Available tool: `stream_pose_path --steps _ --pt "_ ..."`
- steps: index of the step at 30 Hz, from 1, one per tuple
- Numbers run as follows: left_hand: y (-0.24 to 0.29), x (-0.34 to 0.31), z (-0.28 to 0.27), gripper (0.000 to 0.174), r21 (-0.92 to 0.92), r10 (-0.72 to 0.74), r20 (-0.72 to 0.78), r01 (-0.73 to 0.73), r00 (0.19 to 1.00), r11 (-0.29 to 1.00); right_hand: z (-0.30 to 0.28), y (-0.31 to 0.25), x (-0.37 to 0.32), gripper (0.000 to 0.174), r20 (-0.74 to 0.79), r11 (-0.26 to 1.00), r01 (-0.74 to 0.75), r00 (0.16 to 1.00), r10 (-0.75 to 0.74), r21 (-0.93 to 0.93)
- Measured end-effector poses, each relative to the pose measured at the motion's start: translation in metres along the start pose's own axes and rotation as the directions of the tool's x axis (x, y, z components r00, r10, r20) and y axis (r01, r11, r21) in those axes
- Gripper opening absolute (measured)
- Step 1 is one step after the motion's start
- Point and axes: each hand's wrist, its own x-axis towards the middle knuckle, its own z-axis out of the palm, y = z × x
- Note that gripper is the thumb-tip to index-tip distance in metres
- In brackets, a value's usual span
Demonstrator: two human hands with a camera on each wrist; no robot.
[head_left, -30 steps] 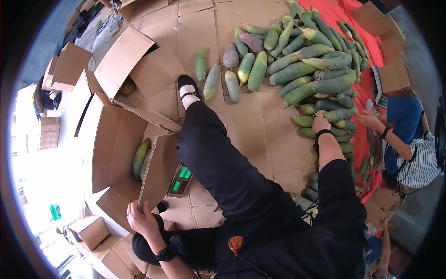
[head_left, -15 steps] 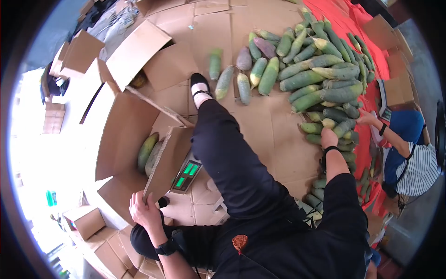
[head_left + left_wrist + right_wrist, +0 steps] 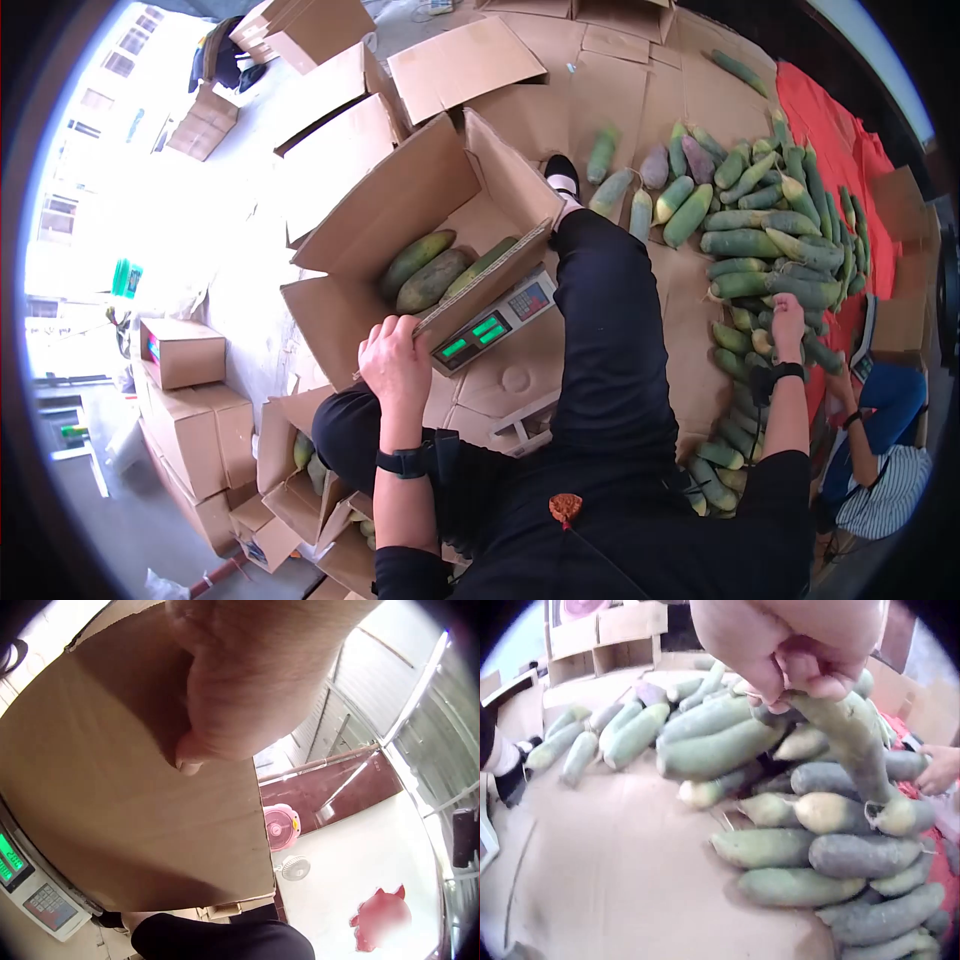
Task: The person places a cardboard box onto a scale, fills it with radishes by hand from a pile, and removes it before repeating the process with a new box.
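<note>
Seen from the head, the left hand [image 3: 395, 365] grips the edge of a flap [image 3: 478, 285] on the big box [image 3: 400, 195]. The box sits on a scale [image 3: 490, 325], and the right hand [image 3: 787, 318] is down in the pile [image 3: 770, 235] at the person's right. At the left wrist, the thumb and fingers pinch the brown flap [image 3: 135, 802] above the scale [image 3: 30, 889]. At the right wrist, the right hand [image 3: 795, 645] curls its fingers tight round one green radish [image 3: 855, 742], which sticks out over the pile [image 3: 810, 855] on the cardboard floor [image 3: 615, 855].
</note>
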Motion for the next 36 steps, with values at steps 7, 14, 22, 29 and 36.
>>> stream_pose_path --steps 7,14,22,29,36 --pt "-0.002 -0.001 -0.003 0.013 -0.029 0.020 -0.012 -0.020 1.000 0.999 -0.077 -0.141 0.007 0.018 0.166 0.384 -0.156 0.986 0.008 0.910" --pt "-0.004 -0.003 -0.001 0.013 -0.011 0.051 -0.035 -0.052 0.998 0.999 -0.168 -0.345 -0.023 0.018 -0.062 0.092 0.125 0.860 -0.507 0.988" --pt "-0.008 -0.005 0.002 0.014 0.000 0.057 -0.031 -0.057 0.998 0.998 -0.112 -0.468 -0.051 0.010 0.292 -0.092 -0.584 0.530 -0.796 0.806" --pt "-0.007 -0.004 0.003 0.015 0.030 0.054 -0.014 -0.053 0.998 0.998 -0.019 -0.500 -0.114 0.012 0.409 0.217 -0.354 0.666 -0.624 0.909" --pt "-0.002 -0.003 0.000 0.014 0.006 0.025 0.041 -0.025 0.999 1.000 0.000 -0.492 -0.142 0.014 0.128 0.156 -0.012 0.631 -0.765 0.988"
